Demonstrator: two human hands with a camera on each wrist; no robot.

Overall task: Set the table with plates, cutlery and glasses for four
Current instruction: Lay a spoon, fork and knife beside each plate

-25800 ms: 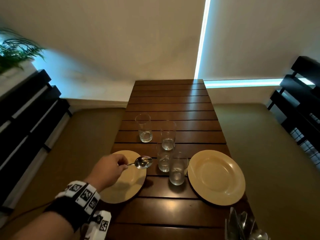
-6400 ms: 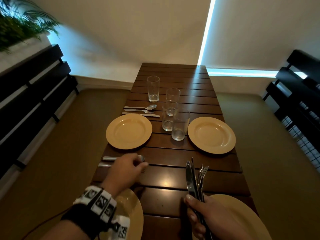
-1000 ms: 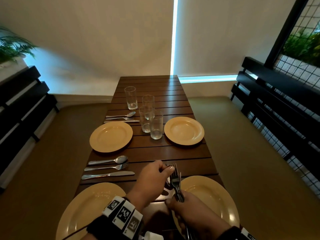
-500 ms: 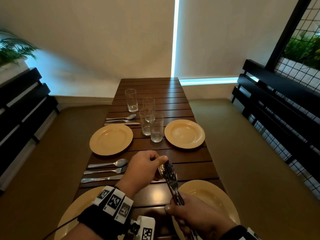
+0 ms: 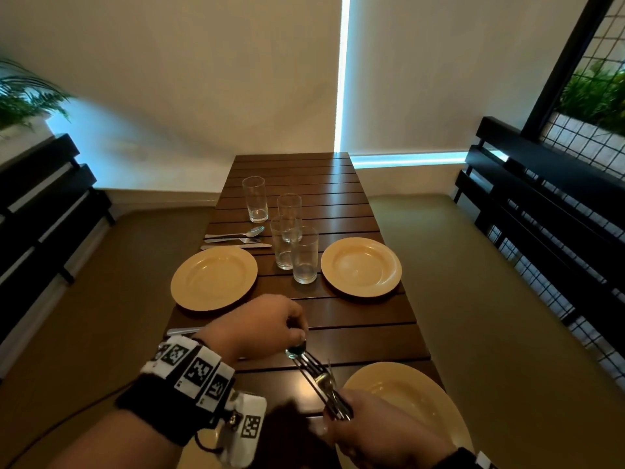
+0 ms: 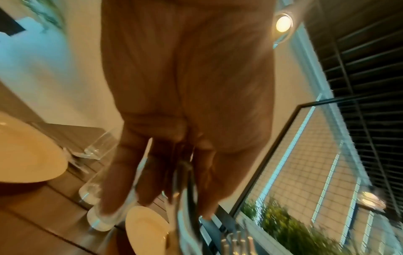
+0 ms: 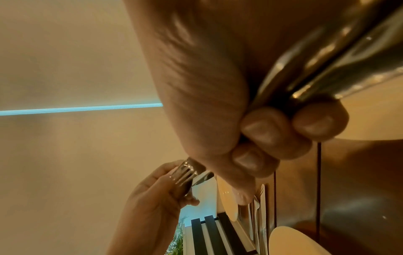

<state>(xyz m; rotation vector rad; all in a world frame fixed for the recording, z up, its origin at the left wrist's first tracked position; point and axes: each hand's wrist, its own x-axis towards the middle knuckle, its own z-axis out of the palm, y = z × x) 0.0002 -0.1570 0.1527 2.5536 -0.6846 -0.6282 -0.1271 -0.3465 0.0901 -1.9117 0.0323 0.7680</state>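
My right hand [image 5: 338, 414] grips a bundle of cutlery [image 5: 321, 380] by the handles, above the near right plate [image 5: 416, 397]. The handles [image 7: 327, 60] lie under its curled fingers. My left hand [image 5: 297, 336] pinches the bundle's upper end at a spoon bowl [image 5: 296, 351], beside fork tines [image 7: 185, 172]. Two more yellow plates stand farther off, one left [image 5: 213, 278] and one right [image 5: 361, 266]. Several glasses [image 5: 305, 255] cluster between them. A spoon, fork and knife set [image 5: 236, 238] lies beyond the far left plate.
My left arm hides most of a second cutlery set; only a handle end [image 5: 182, 331] shows. The slatted wooden table [image 5: 355, 319] runs away from me. Black benches [image 5: 541, 211] flank both sides, with a wire-grid fence and plants on the right.
My left hand has stayed pinched on the bundle's upper end, and the bundle has tipped lower and leftward. My right hand still grips the handles.
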